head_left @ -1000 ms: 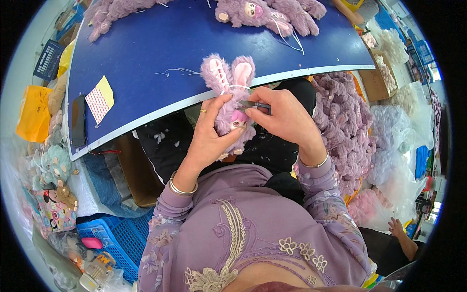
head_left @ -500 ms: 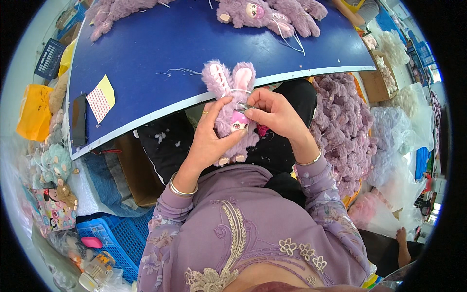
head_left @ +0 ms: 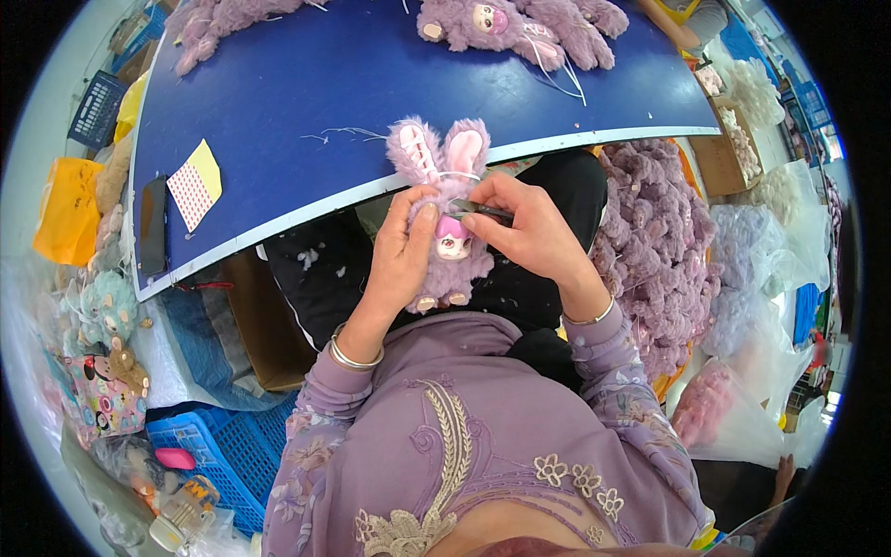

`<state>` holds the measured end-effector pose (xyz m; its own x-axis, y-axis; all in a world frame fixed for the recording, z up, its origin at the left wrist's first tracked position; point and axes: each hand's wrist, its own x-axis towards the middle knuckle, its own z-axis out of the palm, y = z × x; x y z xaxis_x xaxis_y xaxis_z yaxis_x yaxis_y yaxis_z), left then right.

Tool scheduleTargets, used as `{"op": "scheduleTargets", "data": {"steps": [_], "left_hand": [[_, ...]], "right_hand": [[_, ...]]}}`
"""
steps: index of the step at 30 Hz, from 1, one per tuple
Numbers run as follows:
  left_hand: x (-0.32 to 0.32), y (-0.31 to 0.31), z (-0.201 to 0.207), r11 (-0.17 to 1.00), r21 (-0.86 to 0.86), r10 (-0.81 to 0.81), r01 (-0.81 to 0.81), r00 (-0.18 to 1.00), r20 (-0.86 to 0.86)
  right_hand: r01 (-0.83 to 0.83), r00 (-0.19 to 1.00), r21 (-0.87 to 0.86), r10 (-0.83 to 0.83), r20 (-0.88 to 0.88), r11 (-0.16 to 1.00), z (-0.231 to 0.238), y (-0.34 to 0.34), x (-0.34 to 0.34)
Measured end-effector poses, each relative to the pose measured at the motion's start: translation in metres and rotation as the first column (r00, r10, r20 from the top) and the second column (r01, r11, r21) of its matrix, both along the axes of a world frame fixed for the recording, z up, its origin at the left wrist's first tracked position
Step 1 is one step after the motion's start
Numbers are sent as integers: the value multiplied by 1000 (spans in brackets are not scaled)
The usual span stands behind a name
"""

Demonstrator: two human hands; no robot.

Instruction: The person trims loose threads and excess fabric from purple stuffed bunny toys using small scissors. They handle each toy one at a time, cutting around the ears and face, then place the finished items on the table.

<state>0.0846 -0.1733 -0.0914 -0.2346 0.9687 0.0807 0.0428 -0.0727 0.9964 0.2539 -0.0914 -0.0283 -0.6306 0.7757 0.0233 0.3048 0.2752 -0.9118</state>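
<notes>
Left hand (head_left: 401,249) grips plush bunny (head_left: 444,209); right hand (head_left: 529,227) pinches probably tweezers (head_left: 483,210); blue crate (head_left: 209,455) holds clutter

Beyond the hands, a blue table (head_left: 306,102) carries finished purple plush toys (head_left: 520,23) at its far edge and a yellow card (head_left: 196,184) beside a dark phone (head_left: 152,226) far to their left. A heap of purple plush toys (head_left: 654,241) lies right of the hands, and a blue crate (head_left: 227,459) sits low to their left.

The left hand (head_left: 401,251) cradles a purple plush rabbit (head_left: 444,212) just near the blue table (head_left: 325,84) edge; the right hand (head_left: 527,227) pinches a slim metal tool (head_left: 481,210) against its head.
</notes>
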Motion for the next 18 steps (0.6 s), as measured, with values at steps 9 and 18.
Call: {"op": "scheduleTargets", "data": {"steps": [9,18], "left_hand": [[0,-1,3,1000,-26,0,1,1000,29],[40,-16,-61,919,-253,-316,304,949,-8]], "right_hand": [[-32,999,28,32,27,999,5,0,1],[-14,1000,-215,12,-12,976,-35,3,6]]}}
